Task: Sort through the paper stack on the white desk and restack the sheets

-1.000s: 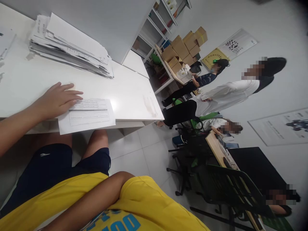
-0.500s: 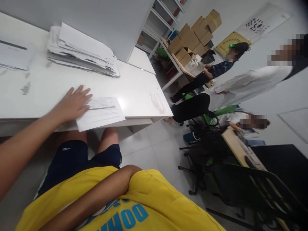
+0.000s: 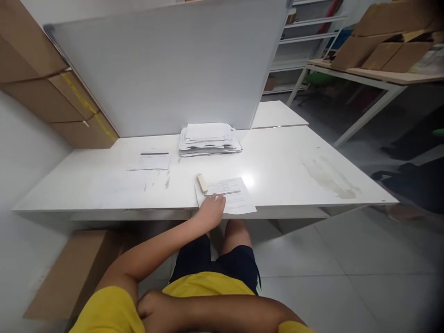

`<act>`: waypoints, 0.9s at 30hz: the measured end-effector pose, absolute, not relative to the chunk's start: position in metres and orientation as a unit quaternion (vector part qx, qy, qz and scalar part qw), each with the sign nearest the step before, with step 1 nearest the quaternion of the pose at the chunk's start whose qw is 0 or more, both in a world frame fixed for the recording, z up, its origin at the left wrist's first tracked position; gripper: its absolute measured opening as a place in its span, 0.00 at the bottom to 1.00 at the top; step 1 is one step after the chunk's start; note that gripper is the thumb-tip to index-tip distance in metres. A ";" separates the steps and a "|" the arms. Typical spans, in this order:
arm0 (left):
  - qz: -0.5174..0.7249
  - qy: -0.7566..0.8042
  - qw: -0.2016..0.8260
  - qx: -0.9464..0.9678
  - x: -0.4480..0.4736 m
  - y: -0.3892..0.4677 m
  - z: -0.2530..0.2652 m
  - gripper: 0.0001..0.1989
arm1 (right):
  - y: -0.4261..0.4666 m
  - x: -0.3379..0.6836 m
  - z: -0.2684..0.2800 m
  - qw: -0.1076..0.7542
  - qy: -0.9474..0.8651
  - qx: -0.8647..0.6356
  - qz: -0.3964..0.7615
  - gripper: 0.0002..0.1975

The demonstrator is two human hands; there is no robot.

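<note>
A printed sheet of paper (image 3: 237,196) lies at the table's front edge, its near side jutting past it and its left edge curling up. My left hand (image 3: 212,212) is on the left part of this sheet, fingers bent and close together over the paper. Just beyond the fingertips sits a small cream-coloured oblong object (image 3: 201,183), its kind unclear. My right hand (image 3: 152,307) is drawn in across my body against my left arm near the yellow sleeve. Its fingers are curled, and what they hold, if anything, is hidden.
Behind the sheet stands a thick stack of papers (image 3: 210,141) on the white table (image 3: 277,162). More sheets (image 3: 154,160) lie to the left. A whiteboard (image 3: 180,64) rises at the back, with cardboard boxes (image 3: 83,132) beside it. Another box (image 3: 69,273) is on the floor.
My view has swung left and levelled. My left hand has gone from spread fingers to bent ones on the sheet, and the cream object now shows. My right hand has come into view.
</note>
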State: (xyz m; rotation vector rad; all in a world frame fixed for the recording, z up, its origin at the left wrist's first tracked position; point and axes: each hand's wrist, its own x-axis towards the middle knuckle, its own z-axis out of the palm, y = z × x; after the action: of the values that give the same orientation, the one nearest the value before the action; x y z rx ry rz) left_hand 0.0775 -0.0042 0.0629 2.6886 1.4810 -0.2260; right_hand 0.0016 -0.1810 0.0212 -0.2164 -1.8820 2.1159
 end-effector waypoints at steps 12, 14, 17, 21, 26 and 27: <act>0.295 0.338 -0.069 0.891 0.093 0.087 0.162 0.24 | -0.154 0.218 -0.107 0.428 -0.403 -0.624 0.515 0.30; 0.361 0.399 -0.101 0.837 0.083 0.118 0.164 0.27 | -0.176 0.247 -0.156 0.411 -0.419 -0.682 0.436 0.29; 0.411 0.523 -0.122 0.736 0.063 0.164 0.162 0.31 | -0.198 0.258 -0.203 0.372 -0.452 -0.709 0.394 0.30; 0.383 0.555 -0.160 0.721 0.041 0.214 0.152 0.32 | -0.195 0.247 -0.217 0.348 -0.504 -0.705 0.357 0.32; 0.143 0.553 -0.061 0.819 0.024 0.251 0.122 0.32 | -0.187 0.254 -0.227 0.278 -0.559 -0.683 0.380 0.34; 0.097 0.552 -0.044 0.827 0.021 0.257 0.117 0.32 | -0.187 0.256 -0.230 0.262 -0.567 -0.678 0.387 0.34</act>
State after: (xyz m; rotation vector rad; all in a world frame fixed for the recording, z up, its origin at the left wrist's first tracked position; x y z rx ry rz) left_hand 0.0209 0.2568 0.1167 2.6728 1.7844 0.3131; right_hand 0.2563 -0.1868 -0.2301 -1.8355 -1.5333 1.0463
